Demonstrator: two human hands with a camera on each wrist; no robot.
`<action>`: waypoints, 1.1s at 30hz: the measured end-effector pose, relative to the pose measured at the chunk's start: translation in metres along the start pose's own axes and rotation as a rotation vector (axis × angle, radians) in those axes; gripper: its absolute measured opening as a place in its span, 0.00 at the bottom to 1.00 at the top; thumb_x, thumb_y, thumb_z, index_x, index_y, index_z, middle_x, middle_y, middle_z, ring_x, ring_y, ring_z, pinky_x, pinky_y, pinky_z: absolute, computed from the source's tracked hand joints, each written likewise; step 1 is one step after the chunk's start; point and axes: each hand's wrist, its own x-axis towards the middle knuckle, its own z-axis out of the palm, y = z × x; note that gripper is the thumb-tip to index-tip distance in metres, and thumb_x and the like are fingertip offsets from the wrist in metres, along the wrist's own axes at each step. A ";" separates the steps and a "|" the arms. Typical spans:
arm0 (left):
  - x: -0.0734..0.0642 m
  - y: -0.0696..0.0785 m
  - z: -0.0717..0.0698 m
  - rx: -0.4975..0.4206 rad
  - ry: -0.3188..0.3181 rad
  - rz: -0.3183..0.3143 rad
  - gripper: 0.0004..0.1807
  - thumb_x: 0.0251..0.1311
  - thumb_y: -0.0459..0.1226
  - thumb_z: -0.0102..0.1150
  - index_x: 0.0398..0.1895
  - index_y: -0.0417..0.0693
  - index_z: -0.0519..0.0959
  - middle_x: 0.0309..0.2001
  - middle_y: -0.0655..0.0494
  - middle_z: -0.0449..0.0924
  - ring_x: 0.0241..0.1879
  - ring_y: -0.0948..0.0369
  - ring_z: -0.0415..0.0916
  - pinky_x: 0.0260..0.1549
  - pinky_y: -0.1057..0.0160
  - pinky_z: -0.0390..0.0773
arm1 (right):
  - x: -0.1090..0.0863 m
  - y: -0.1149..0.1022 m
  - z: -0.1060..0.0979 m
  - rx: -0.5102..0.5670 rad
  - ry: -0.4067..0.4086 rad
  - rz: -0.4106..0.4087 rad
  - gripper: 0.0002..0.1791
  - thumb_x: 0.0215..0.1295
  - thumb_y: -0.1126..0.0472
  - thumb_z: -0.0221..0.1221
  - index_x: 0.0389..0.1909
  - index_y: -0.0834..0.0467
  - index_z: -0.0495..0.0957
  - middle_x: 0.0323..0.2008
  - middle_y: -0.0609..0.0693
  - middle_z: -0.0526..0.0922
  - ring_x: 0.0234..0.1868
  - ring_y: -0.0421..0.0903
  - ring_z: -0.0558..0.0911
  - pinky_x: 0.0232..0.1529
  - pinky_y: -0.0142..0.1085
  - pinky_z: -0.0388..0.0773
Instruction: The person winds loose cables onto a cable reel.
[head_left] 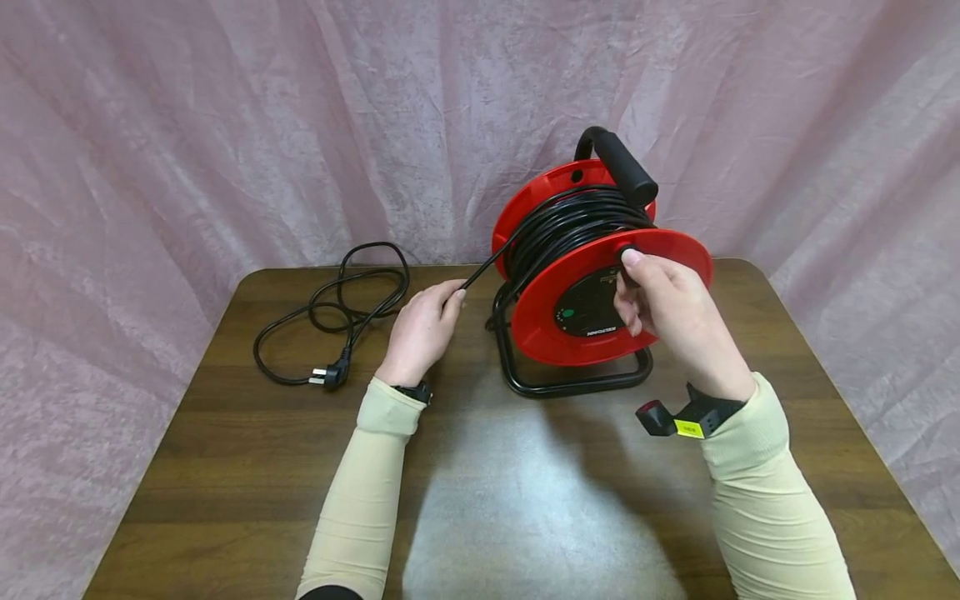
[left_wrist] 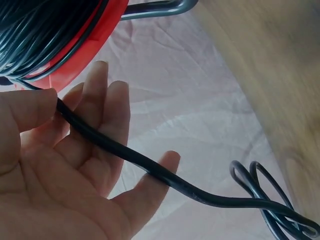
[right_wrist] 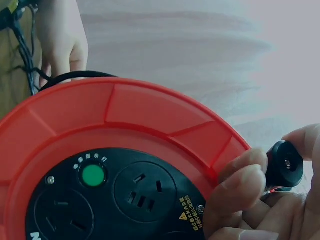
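Observation:
A red cable reel (head_left: pixel 540 333) wound with black cable (head_left: pixel 577 221) stands on its black tubular frame. My right hand (head_left: pixel 671 308) pinches the black crank knob (right_wrist: pixel 285 165) on the reel's near face between thumb and fingers. To the reel's left, my left hand (head_left: pixel 425 327) holds the black power cable (left_wrist: pixel 125 152) where it runs off the drum. The left thumb lies on the cable, which crosses the spread fingers in the left wrist view. A loose stretch of cable with a three-pin plug (head_left: pixel 335 372) lies looped on the table beyond that hand.
The wooden table (head_left: pixel 247 492) carries everything, with a pink curtain (head_left: pixel 420 125) hanging behind its far edge. On top of the reel is a black carrying handle (head_left: pixel 626 171). Sockets and a green button (right_wrist: pixel 93 175) show on the black reel panel.

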 end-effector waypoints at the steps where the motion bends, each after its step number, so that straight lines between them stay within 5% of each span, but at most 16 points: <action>1: 0.000 0.000 0.000 0.001 0.005 0.006 0.20 0.80 0.44 0.48 0.66 0.49 0.79 0.49 0.52 0.85 0.53 0.50 0.79 0.55 0.48 0.75 | 0.000 0.000 -0.001 -0.003 0.005 0.001 0.27 0.79 0.41 0.50 0.33 0.62 0.74 0.23 0.57 0.74 0.22 0.50 0.74 0.23 0.39 0.74; 24: 0.002 0.001 -0.001 -0.010 0.053 0.041 0.22 0.80 0.49 0.47 0.66 0.50 0.79 0.58 0.51 0.83 0.58 0.50 0.77 0.59 0.48 0.71 | 0.000 -0.002 -0.021 -0.014 0.034 0.073 0.28 0.82 0.45 0.43 0.31 0.65 0.66 0.18 0.55 0.67 0.18 0.48 0.67 0.18 0.42 0.64; 29: 0.001 0.001 -0.003 -0.008 0.056 0.035 0.22 0.80 0.49 0.47 0.67 0.52 0.78 0.58 0.51 0.82 0.58 0.50 0.76 0.61 0.48 0.70 | -0.001 -0.002 -0.026 -0.107 0.047 0.080 0.29 0.81 0.43 0.41 0.30 0.66 0.65 0.18 0.55 0.68 0.18 0.49 0.68 0.18 0.42 0.66; 33: 0.001 0.002 -0.002 -0.013 0.057 0.032 0.22 0.81 0.49 0.46 0.68 0.52 0.78 0.57 0.51 0.82 0.58 0.50 0.76 0.60 0.49 0.70 | 0.000 -0.003 -0.028 -0.282 0.093 0.085 0.31 0.80 0.40 0.41 0.30 0.64 0.68 0.18 0.57 0.71 0.19 0.52 0.71 0.20 0.42 0.69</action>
